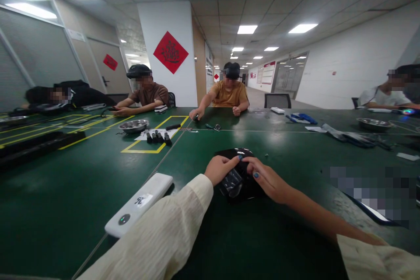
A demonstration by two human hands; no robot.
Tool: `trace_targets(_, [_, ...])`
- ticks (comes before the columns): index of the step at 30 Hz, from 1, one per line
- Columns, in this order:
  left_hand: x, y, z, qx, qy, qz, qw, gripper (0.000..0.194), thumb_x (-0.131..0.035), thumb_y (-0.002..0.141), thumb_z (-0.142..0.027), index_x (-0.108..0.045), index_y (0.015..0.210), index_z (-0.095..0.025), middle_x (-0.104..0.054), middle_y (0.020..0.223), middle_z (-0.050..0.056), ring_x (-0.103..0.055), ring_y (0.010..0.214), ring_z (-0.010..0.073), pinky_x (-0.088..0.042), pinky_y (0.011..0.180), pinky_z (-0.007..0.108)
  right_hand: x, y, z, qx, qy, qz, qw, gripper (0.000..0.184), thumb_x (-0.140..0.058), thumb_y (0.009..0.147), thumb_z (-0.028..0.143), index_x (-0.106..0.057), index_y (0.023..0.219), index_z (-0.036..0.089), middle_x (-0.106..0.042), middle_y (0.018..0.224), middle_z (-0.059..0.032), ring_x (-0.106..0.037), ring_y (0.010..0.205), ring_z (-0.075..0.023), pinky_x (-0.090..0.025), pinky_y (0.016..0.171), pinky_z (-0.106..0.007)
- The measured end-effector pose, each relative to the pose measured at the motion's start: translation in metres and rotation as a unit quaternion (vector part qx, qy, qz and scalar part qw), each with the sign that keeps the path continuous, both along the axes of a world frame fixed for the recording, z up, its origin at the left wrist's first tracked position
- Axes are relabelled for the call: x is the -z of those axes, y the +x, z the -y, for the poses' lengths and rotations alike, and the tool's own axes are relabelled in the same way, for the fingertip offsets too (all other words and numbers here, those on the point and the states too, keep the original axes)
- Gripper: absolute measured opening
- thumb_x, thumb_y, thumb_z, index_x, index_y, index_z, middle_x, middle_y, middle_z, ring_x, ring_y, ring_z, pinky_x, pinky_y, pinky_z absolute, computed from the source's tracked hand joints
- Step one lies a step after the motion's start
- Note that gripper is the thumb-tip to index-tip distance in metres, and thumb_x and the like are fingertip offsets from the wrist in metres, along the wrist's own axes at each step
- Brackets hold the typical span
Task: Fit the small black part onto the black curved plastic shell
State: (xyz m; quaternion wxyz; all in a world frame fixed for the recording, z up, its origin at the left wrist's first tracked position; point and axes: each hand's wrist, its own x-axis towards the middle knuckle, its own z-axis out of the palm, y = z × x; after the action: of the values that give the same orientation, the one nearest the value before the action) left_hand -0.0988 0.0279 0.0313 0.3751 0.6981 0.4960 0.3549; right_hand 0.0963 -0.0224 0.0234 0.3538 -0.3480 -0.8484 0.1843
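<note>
Close in front of me on the green table lies a glossy black rounded shell (251, 190), its far edge curving beyond my fingers. A dark, shiny rectangular piece (232, 180), looking like film or clear plastic, shows at its left side. My left hand (221, 169) is closed over the left side, thumb stretched along the top. From the right, my right hand (267, 180) grips the shell's other side, index fingertip close to my left thumb. The fingers beneath are hidden, and the shell's exact kind is unclear.
A white power bank (149, 199) lies by my left forearm. Farther off are several black cylinders (159, 137), a metal bowl (134, 126), pliers (213, 127) and a second bowl (376, 124). A person (229, 94) sits opposite, one hand on a small dark item.
</note>
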Motion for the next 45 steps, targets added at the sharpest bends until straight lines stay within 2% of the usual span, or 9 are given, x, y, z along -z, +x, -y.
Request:
trace_targets(3, [-0.001, 0.0, 0.003, 0.027, 0.03, -0.011, 0.999, 0.06, -0.048, 0.066, -0.07, -0.033, 0.039, -0.018, -0.026, 0.039, -0.005, -0.021, 0.04, 0.0062, -0.011, 0.043, 0.026, 0.007, -0.02, 0.005, -0.011, -0.08, -0.067, 0.994, 0.054, -0.042, 0.088, 0.04, -0.024, 0.134, 0.019, -0.059, 0.106, -0.0106, -0.06, 0.091, -0.0209, -0.047, 0.079, -0.035])
trace_targets(6, [-0.001, 0.0, 0.002, 0.041, 0.049, -0.002, 0.998, 0.06, -0.044, 0.068, -0.07, -0.038, 0.042, -0.017, -0.03, 0.041, -0.004, -0.026, 0.042, 0.0072, -0.016, 0.044, 0.025, 0.007, -0.036, 0.0, 0.021, -0.113, -0.113, 0.987, 0.055, -0.051, 0.082, 0.037, -0.031, 0.131, 0.02, -0.051, 0.125, -0.0124, -0.052, 0.112, -0.0239, -0.042, 0.092, -0.04])
trace_targets(12, [0.004, -0.009, -0.012, -0.068, 0.077, 0.05, 0.993, 0.051, -0.019, 0.087, -0.053, -0.055, 0.082, -0.018, -0.06, 0.062, 0.001, -0.055, 0.061, 0.0148, -0.039, 0.063, 0.027, -0.032, -0.024, -0.03, 0.153, -0.065, -0.165, 0.972, 0.041, -0.053, 0.077, 0.031, -0.047, 0.116, 0.018, -0.061, 0.111, -0.0094, -0.058, 0.101, -0.0219, -0.044, 0.088, -0.037])
trace_targets(16, [0.013, -0.017, -0.02, -0.191, 0.111, -0.14, 0.965, 0.03, -0.033, 0.087, -0.039, -0.052, 0.1, -0.019, -0.066, 0.094, 0.008, -0.057, 0.094, 0.0214, -0.039, 0.083, 0.033, -0.048, -0.001, -0.051, 0.308, -0.026, -0.039, 0.95, 0.042, -0.052, 0.077, 0.032, -0.05, 0.116, 0.017, -0.065, 0.102, -0.01, -0.061, 0.09, -0.0241, -0.045, 0.079, -0.037])
trace_targets(19, [0.02, -0.018, -0.022, -0.194, 0.128, -0.22, 0.947, 0.033, -0.035, 0.087, -0.037, -0.051, 0.108, -0.017, -0.064, 0.103, 0.01, -0.052, 0.108, 0.0235, -0.036, 0.09, 0.035, -0.04, 0.008, -0.058, 0.369, -0.025, 0.067, 0.927, 0.042, -0.05, 0.078, 0.035, -0.052, 0.116, 0.017, -0.067, 0.096, -0.0104, -0.063, 0.085, -0.0249, -0.045, 0.072, -0.034])
trace_targets(31, [0.02, -0.015, -0.017, -0.189, 0.098, -0.255, 0.943, 0.037, -0.026, 0.089, -0.037, -0.052, 0.104, -0.016, -0.064, 0.104, 0.012, -0.056, 0.102, 0.0255, -0.039, 0.083, 0.037, -0.029, -0.016, -0.048, 0.365, 0.0, 0.201, 0.909, 0.049, -0.036, 0.087, 0.042, -0.044, 0.127, 0.016, -0.068, 0.09, -0.0142, -0.065, 0.079, -0.0273, -0.044, 0.065, -0.034])
trace_targets(38, [0.026, -0.017, -0.021, -0.184, 0.113, -0.26, 0.941, 0.038, -0.029, 0.088, -0.039, -0.054, 0.104, -0.016, -0.063, 0.105, 0.012, -0.054, 0.104, 0.0261, -0.039, 0.085, 0.038, -0.03, -0.005, -0.058, 0.222, -0.116, 0.147, 0.957, 0.067, -0.01, 0.088, 0.058, -0.043, 0.13, 0.018, -0.065, 0.063, -0.0044, -0.062, 0.056, -0.0189, -0.043, 0.058, -0.029])
trace_targets(41, [0.025, -0.016, -0.02, -0.191, 0.108, -0.256, 0.942, 0.037, -0.03, 0.088, -0.038, -0.054, 0.105, -0.016, -0.063, 0.104, 0.012, -0.052, 0.106, 0.0263, -0.038, 0.087, 0.038, -0.022, 0.019, -0.07, 0.289, -0.117, 0.073, 0.947, 0.065, -0.004, 0.09, 0.053, -0.041, 0.13, 0.017, -0.061, 0.056, -0.0005, -0.058, 0.048, -0.016, -0.043, 0.056, -0.027])
trace_targets(45, [0.025, -0.014, -0.02, -0.209, 0.136, -0.22, 0.943, 0.031, -0.033, 0.088, -0.033, -0.055, 0.104, -0.016, -0.063, 0.103, 0.01, -0.052, 0.105, 0.0241, -0.037, 0.09, 0.036, 0.004, 0.051, -0.087, 0.423, -0.036, 0.137, 0.895, 0.05, -0.03, 0.09, 0.041, -0.046, 0.125, 0.009, -0.065, 0.085, -0.0127, -0.062, 0.078, -0.0225, -0.043, 0.069, -0.03])
